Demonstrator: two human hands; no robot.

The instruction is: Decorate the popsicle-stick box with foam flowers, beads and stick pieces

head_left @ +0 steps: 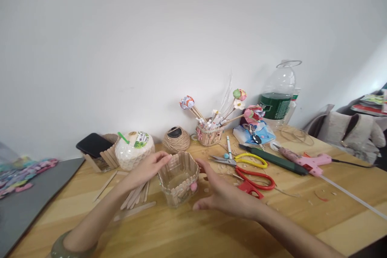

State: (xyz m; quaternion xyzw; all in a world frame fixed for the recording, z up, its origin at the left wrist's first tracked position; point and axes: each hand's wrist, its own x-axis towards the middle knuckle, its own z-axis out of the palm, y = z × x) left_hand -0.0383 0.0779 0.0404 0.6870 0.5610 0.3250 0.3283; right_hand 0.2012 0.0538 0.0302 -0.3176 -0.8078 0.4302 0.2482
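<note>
In the head view a small box made of craft sticks stands on the table in front of me, with a pink pompom on its right front side. Its inside is visible from above. The outstretched fingers of my left hand reach the rim at the back left corner; its thumb is hard to make out. My right hand is at the box's right side, thumb and fingers apart, the fingertips close to the back right corner. Whether they touch it I cannot tell. Loose craft sticks lie left of the box.
Red-handled scissors, yellow-handled scissors, a dark green tool and a pink glue gun lie right. Behind stand a twine ball, a white coconut, a flower holder and a large bottle.
</note>
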